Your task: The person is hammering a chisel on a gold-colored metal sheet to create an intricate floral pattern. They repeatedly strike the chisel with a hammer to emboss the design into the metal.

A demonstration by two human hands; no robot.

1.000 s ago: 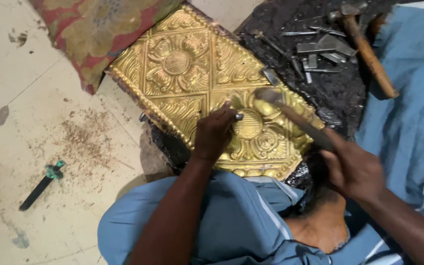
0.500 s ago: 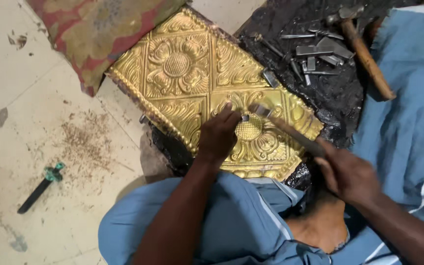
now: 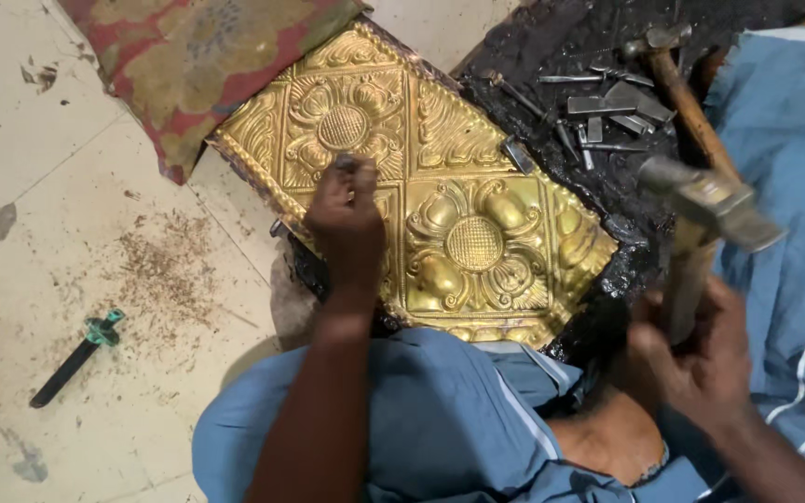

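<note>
A gold embossed metal sheet with raised flower patterns lies on a black pitch bed. My left hand rests on the sheet's left part and grips a small metal punch upright against it. My right hand holds a wooden-handled hammer, raised off to the right above the sheet's edge, its head blurred. Blue cloth over my legs fills the bottom of the view.
Several steel punches and a second hammer lie on the black bed at the top right. A red patterned cushion sits at the top left. A black tool with a green end lies on the pale floor, near scattered filings.
My left hand moved the punch from the lower flower leftwards to the sheet's left part. My right hand drew the hammer back off the punch, up and to the right.
</note>
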